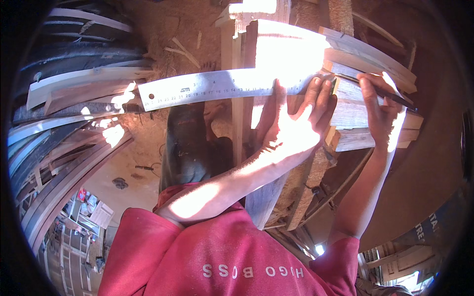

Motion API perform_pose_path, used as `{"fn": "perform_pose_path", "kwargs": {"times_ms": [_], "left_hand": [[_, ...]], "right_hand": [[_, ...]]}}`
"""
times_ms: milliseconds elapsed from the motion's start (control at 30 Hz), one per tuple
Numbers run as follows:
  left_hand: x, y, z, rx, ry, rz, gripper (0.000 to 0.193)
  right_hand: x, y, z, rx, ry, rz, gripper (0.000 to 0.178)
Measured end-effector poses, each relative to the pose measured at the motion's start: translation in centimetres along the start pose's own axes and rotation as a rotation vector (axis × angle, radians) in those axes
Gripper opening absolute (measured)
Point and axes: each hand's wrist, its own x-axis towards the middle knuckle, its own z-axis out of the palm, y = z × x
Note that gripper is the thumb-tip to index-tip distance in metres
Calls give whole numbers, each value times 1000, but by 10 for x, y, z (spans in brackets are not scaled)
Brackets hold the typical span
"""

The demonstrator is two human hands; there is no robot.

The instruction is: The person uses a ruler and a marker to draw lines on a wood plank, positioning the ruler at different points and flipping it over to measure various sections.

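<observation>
Ruler (pixel 212 88) of thin metal is lying across the sunlit board (pixel 289 47), its holed end jutting past the board's left edge, while the left hand (pixel 298 127) is pressing it down with spread fingers near the right edge. The right hand (pixel 386 116) is pinching a slim dark pencil (pixel 351 78), tip close to the ruler's other end. That strip is looking light, springy and probably slippery, so pinning it flat over the board seems surest.
</observation>
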Motion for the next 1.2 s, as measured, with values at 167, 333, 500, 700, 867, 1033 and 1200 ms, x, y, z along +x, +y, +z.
{"fn": "perform_pose_path", "kwargs": {"times_ms": [167, 333, 500, 700, 867, 1033, 1200], "left_hand": [[-2, -2, -2, -12, -60, -40, 53], [-3, 1, 15, -106, -26, -22, 54], [-20, 11, 14, 173, 50, 3, 57], [-53, 24, 13, 181, 5, 39, 56], [-63, 29, 9, 324, -66, 114, 55], [-77, 37, 18, 271, -7, 73, 50], [-81, 38, 23, 301, -33, 100, 53]], "right_hand": [[-8, 16, 8, 311, -1, 92, 30], [-58, 32, 41, 678, -112, 477, 32], [-81, 21, 55, 665, -169, 631, 49], [-131, 42, 67, 850, -231, 527, 42], [-145, 41, 67, 935, -277, 533, 41], [-161, 50, 66, 884, -352, 539, 39], [-169, 54, 70, 943, -371, 560, 41]]}}
